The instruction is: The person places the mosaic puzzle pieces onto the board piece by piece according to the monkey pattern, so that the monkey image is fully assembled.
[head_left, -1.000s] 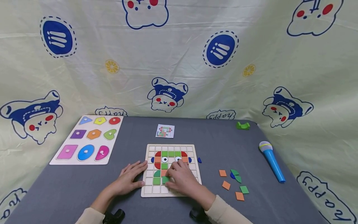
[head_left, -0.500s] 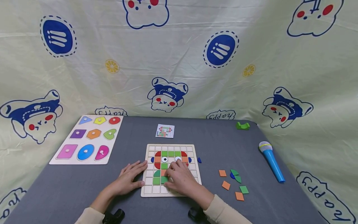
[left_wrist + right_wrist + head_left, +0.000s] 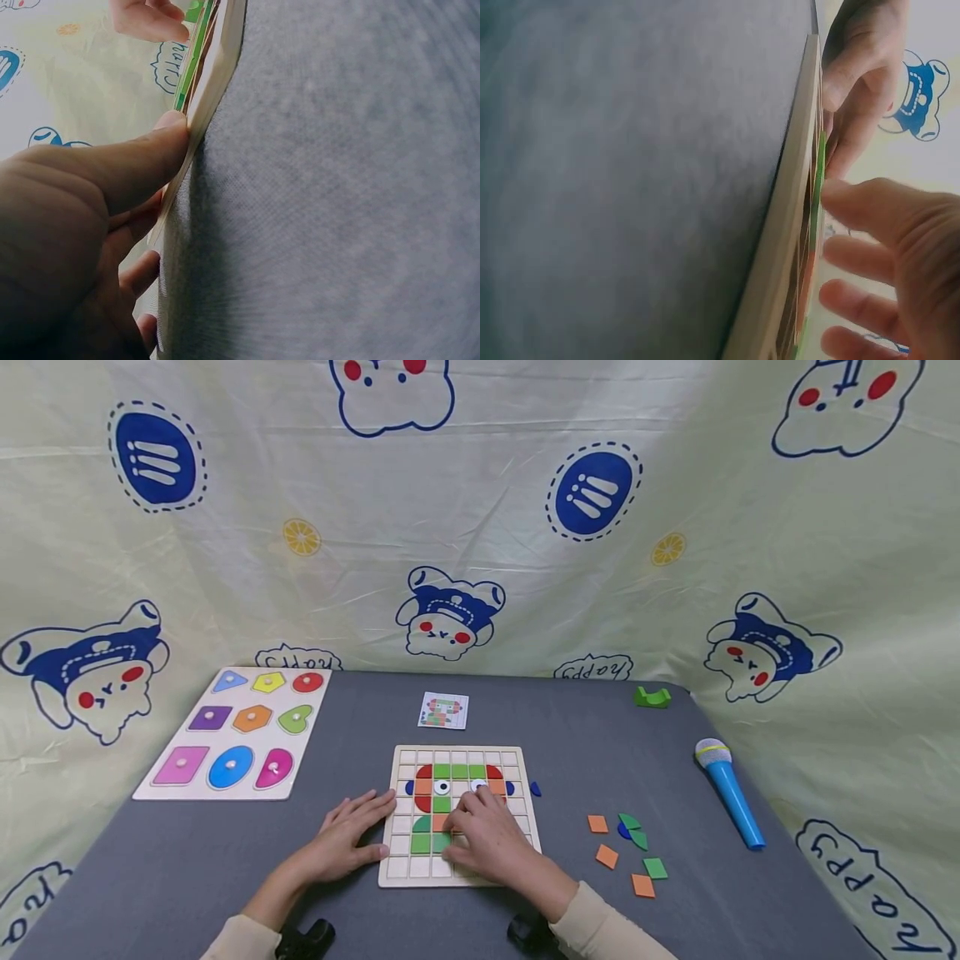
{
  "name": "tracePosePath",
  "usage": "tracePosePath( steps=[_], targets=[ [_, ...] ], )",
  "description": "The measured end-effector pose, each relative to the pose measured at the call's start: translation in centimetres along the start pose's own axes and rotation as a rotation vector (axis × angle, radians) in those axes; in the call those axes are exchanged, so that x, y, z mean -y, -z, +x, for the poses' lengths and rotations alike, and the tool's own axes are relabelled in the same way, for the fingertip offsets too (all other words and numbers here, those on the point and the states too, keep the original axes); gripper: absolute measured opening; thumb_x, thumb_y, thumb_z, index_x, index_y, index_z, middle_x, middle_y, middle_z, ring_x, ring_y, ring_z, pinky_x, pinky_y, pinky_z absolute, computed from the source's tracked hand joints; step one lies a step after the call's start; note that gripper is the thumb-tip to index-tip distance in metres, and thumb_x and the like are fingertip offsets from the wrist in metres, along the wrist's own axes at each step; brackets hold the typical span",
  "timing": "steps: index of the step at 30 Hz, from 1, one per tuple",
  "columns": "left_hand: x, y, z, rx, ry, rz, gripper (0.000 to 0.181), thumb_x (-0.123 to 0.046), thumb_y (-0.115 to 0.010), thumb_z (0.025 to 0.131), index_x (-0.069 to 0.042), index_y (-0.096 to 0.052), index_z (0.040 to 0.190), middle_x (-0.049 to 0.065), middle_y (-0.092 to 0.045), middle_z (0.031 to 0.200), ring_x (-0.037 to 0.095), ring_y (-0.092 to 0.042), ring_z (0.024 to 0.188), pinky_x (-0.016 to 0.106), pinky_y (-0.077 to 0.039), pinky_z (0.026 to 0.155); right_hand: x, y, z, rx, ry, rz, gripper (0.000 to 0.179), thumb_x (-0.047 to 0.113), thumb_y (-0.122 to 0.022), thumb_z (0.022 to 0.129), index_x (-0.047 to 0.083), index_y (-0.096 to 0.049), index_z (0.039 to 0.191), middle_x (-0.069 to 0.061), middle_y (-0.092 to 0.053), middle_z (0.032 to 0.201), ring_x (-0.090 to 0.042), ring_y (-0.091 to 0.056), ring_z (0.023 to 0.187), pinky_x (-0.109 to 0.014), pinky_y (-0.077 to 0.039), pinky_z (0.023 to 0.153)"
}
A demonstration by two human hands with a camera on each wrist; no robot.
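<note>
Pale wood puzzle board (image 3: pixel 401 867) on grey bench (image 3: pixel 570 760), nr ctr, betw. both grips. Approx. square, long axis can't be told; sides run away from person, tile figure's eyes toward far edge.

L grip (image 3: pixel 348 835): released; fingers extended, touching board's L edge, thumb lower on same edge.

R grip (image 3: pixel 487 835): relaxed, fingers loosely bent over mid rows, thumb tip at green tile (image 3: pixel 441 842); pressure on it can't be told. Tile sits in grid R of another green one, directly below an orange; its sides follow the grid lines.

Surrounds: blue half-disc (image 3: pixel 536 789) just off board's R side; loose tiles (image 3: pixel 642 885) (orange, green, blue) farther R. Picture card (image 3: pixel 442 711) beyond board. Shape board (image 3: pixel 191 739) at L. Mic (image 3: pixel 731 793) far R, long axis slanted, head pointing away from person. Green block (image 3: pixel 652 697) nr far R corner.
</note>
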State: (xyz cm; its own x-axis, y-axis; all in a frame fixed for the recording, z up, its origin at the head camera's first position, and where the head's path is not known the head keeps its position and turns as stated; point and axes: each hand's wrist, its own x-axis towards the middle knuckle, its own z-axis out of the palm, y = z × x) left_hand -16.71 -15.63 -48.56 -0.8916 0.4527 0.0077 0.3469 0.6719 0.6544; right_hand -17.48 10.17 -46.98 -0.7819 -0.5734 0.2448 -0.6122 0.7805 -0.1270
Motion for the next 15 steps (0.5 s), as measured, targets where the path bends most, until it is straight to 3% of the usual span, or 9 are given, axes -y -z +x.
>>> tracePosePath(
  steps=[6, 15],
  targets=[
    [0.0, -0.1, 0.0, 0.001, -0.008, -0.009, 0.066, -0.03, -0.066, 0.087, -0.008, -0.04, 0.144, 0.008, -0.034, 0.153, 0.039, -0.022, 0.143, 0.063, -0.006, 0.111, -2.0, 1.0, -1.0, -0.027, -0.061, 0.043, 0.022, 0.036, -0.077, 0.075, 0.022, -0.071, 0.09, 0.007, -0.053, 0.088, -0.01, -0.039, 0.087, -0.031, -0.036, 0.076],
    [-0.1, 0.0, -0.1, 0.0, 0.002, -0.006, 0.066, -0.029, -0.065, 0.087, -0.007, -0.04, 0.144, 0.009, -0.035, 0.153, 0.039, -0.022, 0.143, 0.063, -0.006, 0.111, -6.8, 2.7, -3.7, -0.061, -0.17, 0.041, 0.025, 0.032, -0.08, 0.073, 0.019, -0.071, 0.092, 0.003, -0.056, 0.092, -0.014, -0.043, 0.089, -0.036, -0.038, 0.079]
  ],
)
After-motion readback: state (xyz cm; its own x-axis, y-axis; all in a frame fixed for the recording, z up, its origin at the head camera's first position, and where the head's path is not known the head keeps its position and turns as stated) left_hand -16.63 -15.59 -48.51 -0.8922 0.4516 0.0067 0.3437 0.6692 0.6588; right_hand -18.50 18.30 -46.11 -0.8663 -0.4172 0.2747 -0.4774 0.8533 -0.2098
